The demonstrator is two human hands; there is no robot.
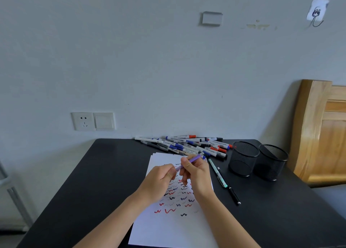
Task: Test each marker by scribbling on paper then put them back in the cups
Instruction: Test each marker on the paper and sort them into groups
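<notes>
We hold the slim purple marker (194,159) in both hands, just above the white sheet of paper (168,229) covered in red, blue and black squiggles. Our right hand (197,172) curls round its barrel, and our left hand (161,180) pinches its near end. We judge that a cap is coming off or going on there. A hard tug could flick ink onto our fingers or send the cap rolling across the black tabletop (93,182). The loose heap of markers (187,145) by the wall could let tested and untested ones mix, as could the teal pen (215,168) and black pen (231,188) lying beside the sheet. The two black mesh cups (243,159) stand to the right, apparently empty. Our fingers hide the tip and any cap, and the heap's labels are too small to read.
</notes>
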